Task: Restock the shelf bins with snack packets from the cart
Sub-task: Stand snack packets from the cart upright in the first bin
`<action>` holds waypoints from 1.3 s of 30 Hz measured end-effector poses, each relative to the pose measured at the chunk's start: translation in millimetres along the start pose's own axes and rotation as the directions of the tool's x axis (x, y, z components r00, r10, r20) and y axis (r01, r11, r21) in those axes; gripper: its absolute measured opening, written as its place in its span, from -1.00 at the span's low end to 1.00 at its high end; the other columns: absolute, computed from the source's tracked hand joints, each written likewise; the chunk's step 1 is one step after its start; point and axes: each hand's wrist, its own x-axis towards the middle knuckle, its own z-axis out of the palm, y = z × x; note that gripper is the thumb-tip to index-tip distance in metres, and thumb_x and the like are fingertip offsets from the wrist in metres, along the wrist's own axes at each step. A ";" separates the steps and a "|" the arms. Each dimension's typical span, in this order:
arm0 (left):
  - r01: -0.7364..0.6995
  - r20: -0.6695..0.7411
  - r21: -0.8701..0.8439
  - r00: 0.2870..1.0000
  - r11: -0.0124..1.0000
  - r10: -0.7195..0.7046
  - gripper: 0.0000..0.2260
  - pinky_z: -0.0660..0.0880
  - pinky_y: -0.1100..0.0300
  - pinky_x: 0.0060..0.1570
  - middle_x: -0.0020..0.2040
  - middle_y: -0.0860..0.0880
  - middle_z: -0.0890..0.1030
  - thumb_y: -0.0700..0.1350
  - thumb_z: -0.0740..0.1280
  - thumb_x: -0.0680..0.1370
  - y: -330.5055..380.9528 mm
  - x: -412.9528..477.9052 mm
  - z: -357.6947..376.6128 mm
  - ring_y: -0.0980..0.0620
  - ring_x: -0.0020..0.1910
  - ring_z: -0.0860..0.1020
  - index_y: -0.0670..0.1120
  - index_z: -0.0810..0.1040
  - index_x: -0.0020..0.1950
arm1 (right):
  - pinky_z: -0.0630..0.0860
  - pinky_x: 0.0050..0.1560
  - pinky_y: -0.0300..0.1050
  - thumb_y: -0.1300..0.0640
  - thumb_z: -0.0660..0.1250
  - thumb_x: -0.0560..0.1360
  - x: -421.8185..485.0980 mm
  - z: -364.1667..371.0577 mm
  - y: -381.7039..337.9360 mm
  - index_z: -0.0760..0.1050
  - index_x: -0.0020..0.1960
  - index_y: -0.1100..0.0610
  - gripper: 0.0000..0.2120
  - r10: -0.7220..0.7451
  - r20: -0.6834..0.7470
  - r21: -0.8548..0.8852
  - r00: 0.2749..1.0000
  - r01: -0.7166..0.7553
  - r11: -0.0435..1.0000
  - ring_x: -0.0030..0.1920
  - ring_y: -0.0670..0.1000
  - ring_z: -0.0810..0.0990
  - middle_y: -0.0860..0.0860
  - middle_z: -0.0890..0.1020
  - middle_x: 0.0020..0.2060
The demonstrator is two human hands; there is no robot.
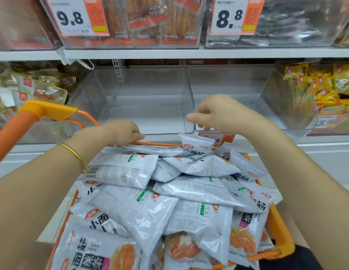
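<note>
An orange cart (282,238) in front of me is heaped with white snack packets (134,207). Two clear shelf bins stand beyond it with nothing inside, the left bin (130,106) and the right bin (247,90). My left hand (123,132) lies at the cart's far rim with its fingers curled down behind the pile, so what they touch is hidden. My right hand (214,114) hovers at the bins' front edge, fingers loosely curled downward. It is just above an upright packet (196,144) and I see nothing held in it.
Neighbouring bins hold other snacks: brown packs on the left (39,88) and yellow packs on the right (329,88). The upper shelf (189,53) carries full bins with price tags 9.8 (72,16) and 8.8 (230,16). The cart handle (46,110) rises at the left.
</note>
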 end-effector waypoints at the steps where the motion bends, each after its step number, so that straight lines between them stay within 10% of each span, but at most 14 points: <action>1: -0.013 -0.023 -0.013 1.000 1.000 0.012 -0.66 0.38 0.12 0.17 0.23 -0.09 0.53 0.05 0.15 0.62 -2.4 -1.3 2.5 -0.11 0.18 0.46 -0.12 0.53 0.23 | 0.46 -0.19 -0.10 -0.18 0.21 0.53 -5.2 -0.6 -6.0 0.56 -0.08 0.27 -0.52 0.014 0.106 -0.034 0.994 -0.010 0.999 -0.19 0.11 0.54 0.15 0.63 -0.18; 6: -0.021 -0.100 -0.034 0.995 0.999 0.017 -0.70 0.35 0.15 0.20 0.31 -0.09 0.49 -0.06 0.14 0.63 -4.8 -4.3 5.2 -0.11 0.26 0.42 -0.12 0.48 0.29 | 0.51 -0.07 -0.09 -0.09 0.30 0.51 -10.1 7.3 -7.4 0.54 0.03 0.14 -0.70 0.054 0.324 -0.193 0.945 0.010 0.981 -0.13 0.01 0.54 -0.05 0.58 -0.12; 13: 0.015 -0.098 -0.111 0.995 0.994 -0.026 -0.61 0.22 0.19 0.30 0.46 -0.10 0.30 -0.09 0.13 0.64 -3.2 -10.2 8.8 -0.08 0.41 0.29 -0.10 0.25 0.47 | 0.36 -0.28 -0.10 0.16 0.27 0.49 -1.4 6.1 -12.9 0.36 -0.32 0.13 -0.77 0.031 0.032 -0.183 0.999 -0.024 0.983 -0.27 0.07 0.45 0.01 0.42 -0.35; 17: 0.015 -0.128 -0.165 0.991 0.986 -0.037 -0.63 0.29 0.15 0.25 0.42 -0.10 0.36 -0.09 0.15 0.63 -8.2 -11.3 11.3 -0.11 0.34 0.36 -0.08 0.30 0.44 | 0.57 -0.12 0.05 0.13 0.32 0.48 3.4 -12.3 -26.7 0.53 -0.10 0.16 -0.91 -0.008 -0.193 0.048 0.981 0.018 0.999 -0.18 0.07 0.53 0.01 0.54 -0.17; 25: -0.054 -0.240 -0.214 0.971 0.975 0.001 -0.68 0.30 0.18 0.21 0.34 -0.12 0.46 -0.09 0.16 0.63 -7.0 -16.0 10.5 -0.10 0.31 0.40 -0.16 0.43 0.34 | 0.55 -0.40 -0.19 0.13 0.36 0.50 24.9 9.3 -27.0 0.53 -0.05 0.23 -0.85 0.033 -0.207 0.442 0.978 0.063 0.895 -0.30 -0.02 0.54 0.00 0.58 -0.28; 30: -0.374 -0.419 -0.730 0.906 0.572 0.058 -0.71 0.43 0.20 0.12 0.14 0.04 0.60 0.02 0.24 0.59 26.3 -27.8 -16.1 0.12 0.13 0.54 -0.08 0.54 0.24 | 0.54 -0.35 -0.17 0.14 0.35 0.51 29.1 15.5 -11.7 0.52 -0.10 0.17 -0.91 0.120 -0.199 0.661 0.973 0.042 0.749 -0.34 -0.05 0.57 -0.01 0.63 -0.31; 35: -0.371 -0.416 -0.805 0.910 0.463 0.006 -0.84 0.58 0.07 -0.01 0.01 -0.13 0.65 -0.16 0.40 0.50 61.5 -14.7 -22.6 -0.03 -0.04 0.64 -0.10 0.52 0.05 | 0.54 -0.35 -0.20 0.08 0.31 0.55 32.1 18.5 1.3 0.51 -0.08 0.14 -0.87 0.193 -0.153 0.849 0.969 0.029 0.528 -0.31 -0.07 0.65 0.00 0.69 -0.25; 39: -0.432 -0.470 -0.834 0.882 0.343 -0.033 -0.90 0.59 0.22 -0.16 -0.07 -0.11 0.63 -0.21 0.38 0.51 86.2 -1.5 -28.2 0.05 -0.18 0.62 -0.13 0.50 -0.02 | 0.62 -0.23 -0.15 0.10 0.39 0.49 24.9 20.1 20.6 0.54 0.01 0.09 -0.87 0.169 -0.017 0.808 0.985 -0.086 0.583 -0.22 -0.07 0.68 -0.04 0.69 -0.15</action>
